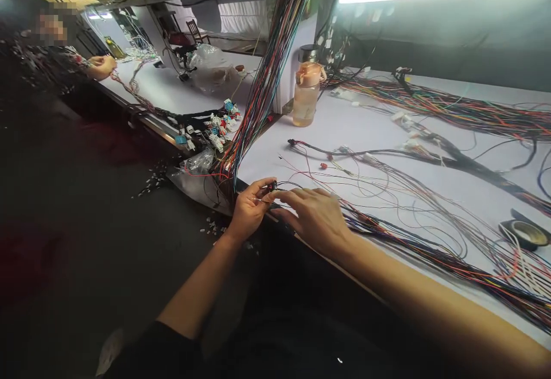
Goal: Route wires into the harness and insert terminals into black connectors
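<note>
My left hand is closed around a small black wire connector at the front edge of the white table. Close beside it, my right hand pinches a thin wire that runs toward the connector. Whether the wire's tip sits inside the connector is too small to tell. Dark wires lead from the connector under my right hand toward a long wire bundle along the table's front edge. Loose thin wires and a small red connector lie on the table beyond my hands.
A thick hanging wire bundle drops to the table edge left of a water bottle. A roll of black tape lies at the right. Harnesses cover the back. At another bench, a person's hand holds wires.
</note>
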Available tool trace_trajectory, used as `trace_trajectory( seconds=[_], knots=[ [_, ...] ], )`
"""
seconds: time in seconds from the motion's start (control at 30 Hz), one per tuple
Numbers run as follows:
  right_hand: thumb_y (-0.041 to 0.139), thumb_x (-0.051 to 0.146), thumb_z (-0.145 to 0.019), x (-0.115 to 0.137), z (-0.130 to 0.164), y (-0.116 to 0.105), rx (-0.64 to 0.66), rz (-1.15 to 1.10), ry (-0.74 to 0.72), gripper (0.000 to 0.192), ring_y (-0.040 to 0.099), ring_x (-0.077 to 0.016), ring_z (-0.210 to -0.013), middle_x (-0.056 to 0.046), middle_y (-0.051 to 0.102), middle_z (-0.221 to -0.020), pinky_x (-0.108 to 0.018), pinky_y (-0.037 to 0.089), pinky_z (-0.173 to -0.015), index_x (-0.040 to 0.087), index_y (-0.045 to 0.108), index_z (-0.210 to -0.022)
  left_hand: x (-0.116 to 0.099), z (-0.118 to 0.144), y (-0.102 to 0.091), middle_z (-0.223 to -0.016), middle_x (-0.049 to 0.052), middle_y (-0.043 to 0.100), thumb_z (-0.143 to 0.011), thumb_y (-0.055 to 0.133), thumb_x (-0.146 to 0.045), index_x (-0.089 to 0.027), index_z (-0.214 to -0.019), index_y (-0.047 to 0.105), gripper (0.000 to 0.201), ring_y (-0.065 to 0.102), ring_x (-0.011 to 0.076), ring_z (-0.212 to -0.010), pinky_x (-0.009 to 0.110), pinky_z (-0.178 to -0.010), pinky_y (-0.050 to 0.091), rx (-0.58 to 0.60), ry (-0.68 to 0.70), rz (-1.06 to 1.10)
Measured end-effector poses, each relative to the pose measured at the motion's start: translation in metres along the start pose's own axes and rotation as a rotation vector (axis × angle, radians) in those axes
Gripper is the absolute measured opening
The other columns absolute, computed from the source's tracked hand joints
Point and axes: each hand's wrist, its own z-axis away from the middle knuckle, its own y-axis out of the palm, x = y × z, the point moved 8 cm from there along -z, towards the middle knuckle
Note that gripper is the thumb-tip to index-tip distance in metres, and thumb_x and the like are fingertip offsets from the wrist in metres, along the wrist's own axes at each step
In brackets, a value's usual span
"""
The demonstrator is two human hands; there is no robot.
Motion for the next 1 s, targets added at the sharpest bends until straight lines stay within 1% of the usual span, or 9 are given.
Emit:
trace_trajectory(
  seconds=[0.13,0.2,0.3,0.43,0.5,0.6,0.8,0.9,1.0],
  knots=[
    [0.055,0.027,-0.095,0.007,-0.007,0.027,-0.001,-0.221,0.054,0.013,0.066,-0.0164,-0.084,-0.003,0.070,-0.099,-0.025,0.042,-0.069,0.023,0.066,-0.102,0.005,0.001,0.000,-0.113,0.009,0.068,-0.077,0.070,-0.021,-0.016,-0.118,0.062,0.042,0.065,0.0177,-0.097,0.025,-0.082,0.053,0.017,0.012,0.018],
    [0.055,0.020,-0.094,0.003,-0.005,0.029,-0.056,-0.386,0.076,0.012,0.065,-0.0150,-0.086,-0.003,0.070,-0.099,-0.024,0.043,-0.072,0.021,0.066,-0.101,0.005,0.002,0.001,-0.114,0.009,0.068,-0.078,0.069,-0.022,-0.016,-0.118,0.062,0.041,0.065,0.0186,-0.100,0.026,-0.082,0.054,0.017,0.005,0.025],
    [0.059,0.015,-0.091,-0.009,0.005,0.020,-0.144,-0.547,0.111,0.011,0.063,-0.0134,-0.083,-0.001,0.069,-0.091,-0.022,0.044,-0.072,0.020,0.067,-0.096,0.005,0.005,0.003,-0.118,0.008,0.067,-0.078,0.071,-0.025,-0.019,-0.121,0.062,0.044,0.066,0.0189,-0.101,0.026,-0.081,0.056,0.013,-0.037,0.070],
    [0.062,0.018,-0.088,-0.026,0.021,0.004,-0.197,-0.564,0.179,0.007,0.059,-0.0111,-0.070,0.001,0.066,-0.078,-0.022,0.041,-0.064,0.019,0.069,-0.085,0.005,0.007,0.004,-0.121,0.006,0.066,-0.077,0.074,-0.025,-0.022,-0.118,0.065,0.043,0.067,0.0189,-0.099,0.028,-0.083,0.058,0.037,-0.085,0.155],
    [0.063,0.020,-0.088,-0.032,0.028,0.000,-0.206,-0.557,0.213,0.008,0.057,-0.0103,-0.066,0.001,0.065,-0.077,-0.022,0.040,-0.062,0.020,0.069,-0.084,0.004,0.008,0.005,-0.124,0.006,0.065,-0.075,0.076,-0.023,-0.023,-0.119,0.065,0.045,0.067,0.0196,-0.103,0.029,-0.087,0.057,0.075,-0.083,0.185],
    [0.063,0.022,-0.087,-0.038,0.033,-0.003,-0.217,-0.526,0.259,0.008,0.055,-0.0105,-0.064,0.001,0.065,-0.075,-0.023,0.039,-0.060,0.020,0.070,-0.082,0.005,0.009,0.006,-0.124,0.006,0.065,-0.074,0.077,-0.020,-0.025,-0.119,0.065,0.047,0.066,0.0194,-0.104,0.028,-0.086,0.057,0.115,-0.092,0.206],
    [0.059,0.021,-0.089,-0.032,0.036,-0.009,-0.238,-0.532,0.238,0.012,0.058,-0.0124,-0.067,-0.001,0.064,-0.076,-0.025,0.042,-0.063,0.019,0.067,-0.081,0.004,0.013,0.007,-0.120,0.007,0.067,-0.072,0.078,-0.019,-0.025,-0.115,0.067,0.044,0.068,0.0196,-0.098,0.030,-0.085,0.058,0.132,-0.097,0.240],
    [0.057,0.020,-0.090,-0.028,0.039,-0.015,-0.263,-0.523,0.216,0.012,0.058,-0.0124,-0.069,-0.001,0.064,-0.077,-0.024,0.043,-0.064,0.019,0.067,-0.082,0.000,0.016,0.010,-0.121,0.007,0.066,-0.072,0.077,-0.019,-0.025,-0.115,0.067,0.044,0.067,0.0196,-0.098,0.028,-0.080,0.058,0.160,-0.090,0.240],
    [0.057,0.021,-0.090,-0.025,0.042,-0.017,-0.273,-0.521,0.202,0.012,0.059,-0.0122,-0.070,-0.001,0.064,-0.078,-0.024,0.043,-0.065,0.020,0.067,-0.084,-0.004,0.019,0.014,-0.123,0.007,0.065,-0.074,0.076,-0.017,-0.025,-0.116,0.066,0.044,0.067,0.0185,-0.098,0.027,-0.082,0.057,0.197,-0.079,0.240]
  ],
)
